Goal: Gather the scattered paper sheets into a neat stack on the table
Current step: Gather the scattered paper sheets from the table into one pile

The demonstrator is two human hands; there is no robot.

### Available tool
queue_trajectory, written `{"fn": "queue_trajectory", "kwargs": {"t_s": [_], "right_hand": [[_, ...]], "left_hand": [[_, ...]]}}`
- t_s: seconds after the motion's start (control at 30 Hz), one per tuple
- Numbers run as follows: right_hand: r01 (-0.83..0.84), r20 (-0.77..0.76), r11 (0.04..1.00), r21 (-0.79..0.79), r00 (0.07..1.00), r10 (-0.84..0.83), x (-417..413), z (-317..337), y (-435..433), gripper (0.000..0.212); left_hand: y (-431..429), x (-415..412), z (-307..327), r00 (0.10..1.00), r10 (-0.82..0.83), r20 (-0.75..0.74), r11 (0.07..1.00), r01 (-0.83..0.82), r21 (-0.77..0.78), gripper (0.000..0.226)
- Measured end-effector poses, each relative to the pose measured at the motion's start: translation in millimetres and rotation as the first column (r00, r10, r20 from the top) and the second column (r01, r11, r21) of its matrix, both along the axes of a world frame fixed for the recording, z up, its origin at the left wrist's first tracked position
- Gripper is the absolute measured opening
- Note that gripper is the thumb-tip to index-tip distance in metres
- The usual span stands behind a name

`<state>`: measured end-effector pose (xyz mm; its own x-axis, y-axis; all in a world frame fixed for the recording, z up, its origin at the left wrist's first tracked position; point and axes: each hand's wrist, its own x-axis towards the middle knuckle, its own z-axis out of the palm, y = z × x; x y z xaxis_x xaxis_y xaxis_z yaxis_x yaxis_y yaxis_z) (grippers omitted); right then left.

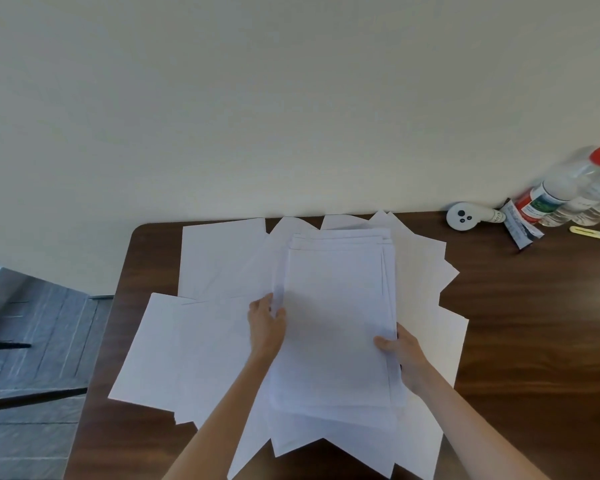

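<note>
A loosely squared pile of white sheets [336,306] lies in the middle of the brown table [534,323]. My left hand [266,323] grips the pile's left edge, thumb on top. My right hand [400,355] grips the right edge near the lower corner, thumb on top and fingers underneath. Around and beneath the pile, several more white sheets fan out at different angles: one at the far left back [222,258], two at the near left [174,355], others at the right [426,271] and at the front [343,448].
At the back right of the table stand plastic bottles [582,192] with a red cap, beside a white round device [463,216], a small dark packet [520,226] and a yellow clip [594,234]. A pale wall rises behind; grey floor lies off the table's left edge.
</note>
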<state>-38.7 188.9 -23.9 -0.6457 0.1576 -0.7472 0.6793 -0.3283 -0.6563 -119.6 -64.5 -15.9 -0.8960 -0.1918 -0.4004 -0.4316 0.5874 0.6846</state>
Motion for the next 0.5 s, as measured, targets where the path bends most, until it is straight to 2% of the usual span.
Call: {"fn": "queue_trajectory", "kwargs": {"t_s": [0.1, 0.17, 0.3, 0.4, 0.5], "right_hand": [[0.003, -0.028, 0.999, -0.052, 1.0, -0.004, -0.1, 10.2, 2.5, 0.039], [-0.05, -0.048, 0.996, -0.068, 0.998, 0.047, -0.6, 18.8, 2.4, 0.038], [-0.162, -0.045, 0.986, -0.051, 0.986, 0.159, -5.4, 29.7, 2.8, 0.038], [-0.181, -0.035, 0.982, -0.044, 0.983, 0.18, -5.2, 35.8, 4.4, 0.038], [-0.175, -0.02, 0.983, -0.052, 0.985, 0.174, -4.7, 38.6, 9.2, 0.036]], "left_hand": [[-38.3, 5.5, 1.9, 0.996, 0.079, -0.029, 0.997, -0.08, -0.014, 0.035], [-63.3, 12.8, 1.8, 0.998, 0.056, -0.03, 0.989, -0.059, -0.135, 0.037], [-93.1, 3.9, 6.0, 0.981, -0.191, 0.024, 0.908, 0.186, -0.375, 0.056], [-99.2, -18.7, 10.2, 0.927, -0.356, 0.12, 0.809, 0.37, -0.457, 0.071], [-97.7, -40.8, 9.4, 0.864, -0.454, 0.217, 0.698, 0.496, -0.516, 0.084]]}}
